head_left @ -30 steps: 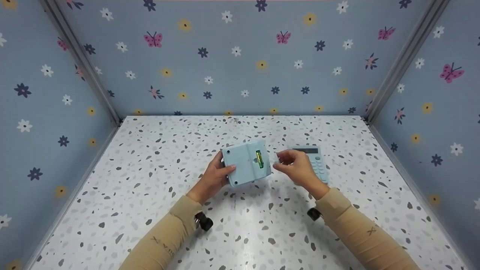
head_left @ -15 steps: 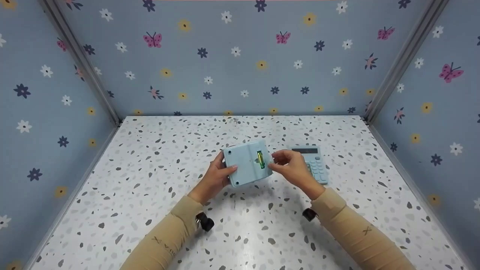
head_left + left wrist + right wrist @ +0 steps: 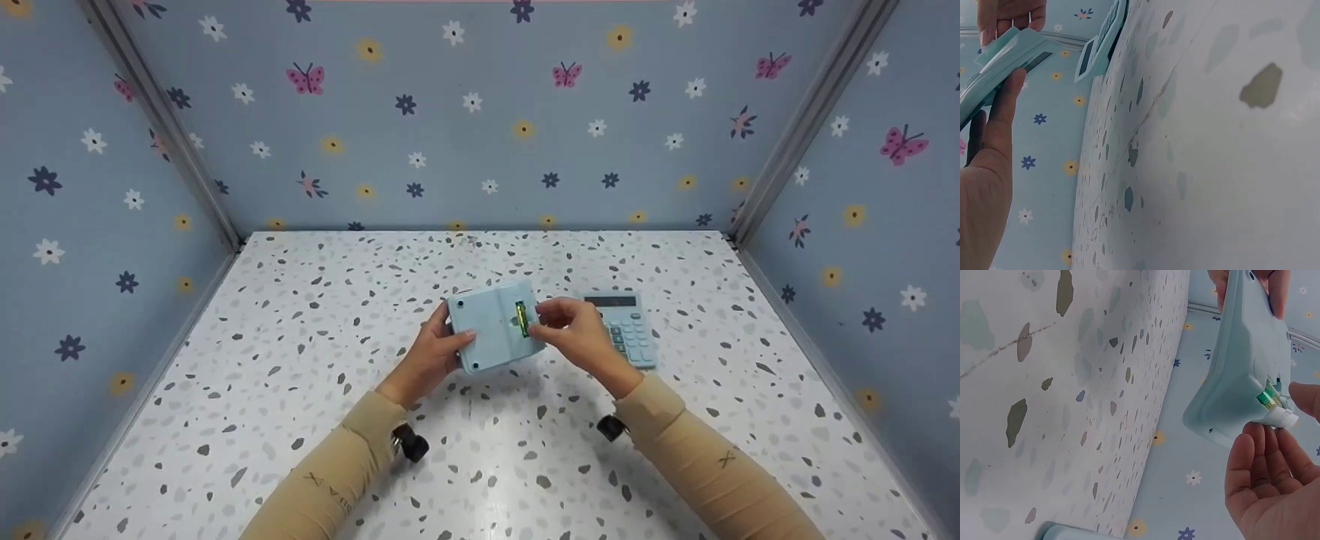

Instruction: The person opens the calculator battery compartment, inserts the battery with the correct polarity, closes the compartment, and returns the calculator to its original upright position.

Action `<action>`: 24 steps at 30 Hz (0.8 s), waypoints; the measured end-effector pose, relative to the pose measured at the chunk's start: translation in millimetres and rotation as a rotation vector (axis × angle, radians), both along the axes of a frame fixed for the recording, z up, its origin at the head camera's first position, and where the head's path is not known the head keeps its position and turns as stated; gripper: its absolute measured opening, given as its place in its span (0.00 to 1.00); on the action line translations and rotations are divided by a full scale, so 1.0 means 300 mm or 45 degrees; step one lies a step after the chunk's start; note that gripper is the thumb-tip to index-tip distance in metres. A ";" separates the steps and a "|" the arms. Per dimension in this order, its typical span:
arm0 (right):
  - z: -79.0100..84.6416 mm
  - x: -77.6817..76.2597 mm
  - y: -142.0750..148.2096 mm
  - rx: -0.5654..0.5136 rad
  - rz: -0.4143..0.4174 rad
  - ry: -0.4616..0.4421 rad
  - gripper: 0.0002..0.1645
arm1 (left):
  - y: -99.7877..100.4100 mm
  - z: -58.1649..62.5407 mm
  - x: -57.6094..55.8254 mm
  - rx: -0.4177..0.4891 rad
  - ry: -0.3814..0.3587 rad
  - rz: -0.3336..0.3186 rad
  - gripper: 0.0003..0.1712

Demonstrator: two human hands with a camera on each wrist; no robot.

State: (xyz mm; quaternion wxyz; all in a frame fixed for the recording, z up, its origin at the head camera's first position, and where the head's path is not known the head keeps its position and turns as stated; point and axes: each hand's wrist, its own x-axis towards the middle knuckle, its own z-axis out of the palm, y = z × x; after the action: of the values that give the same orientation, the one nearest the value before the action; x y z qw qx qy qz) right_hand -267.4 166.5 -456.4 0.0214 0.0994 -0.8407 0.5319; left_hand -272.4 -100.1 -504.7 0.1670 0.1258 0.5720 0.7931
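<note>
My left hand point(image 3: 429, 356) grips a light blue calculator point(image 3: 484, 330) by its left edge, thumb on the back. The calculator is held above the table, its back turned up. A green and gold battery point(image 3: 522, 319) sits in the open slot near its right end. At that end, my right hand point(image 3: 577, 337) pinches a small pale piece point(image 3: 1279, 417), seemingly the battery cover, between thumb and fingertips. In the right wrist view this piece lies right beside the battery; whether it touches the calculator I cannot tell. The calculator's keys face away in the head view.
A second light blue calculator point(image 3: 637, 337) lies face up on the speckled table point(image 3: 337, 465), partly behind my right hand. Flower-patterned panels point(image 3: 480, 112) enclose the table at the back and both sides. A small black device sits at each wrist.
My right hand has moved left, from just off the calculator's end to the battery slot, with the small pale piece in its fingers. My left hand and the calculator have barely shifted.
</note>
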 end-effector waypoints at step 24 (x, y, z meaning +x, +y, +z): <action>0.005 0.000 -0.024 -0.037 -0.020 -0.025 0.16 | 0.015 -0.005 0.003 -0.057 0.034 -0.012 0.43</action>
State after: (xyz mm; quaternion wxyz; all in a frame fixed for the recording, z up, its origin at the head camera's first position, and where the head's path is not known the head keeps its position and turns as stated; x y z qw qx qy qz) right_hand -267.5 159.2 -455.1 0.0186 0.0871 -0.8338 0.5448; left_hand -271.7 -95.7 -506.2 0.1658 0.1351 0.5912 0.7777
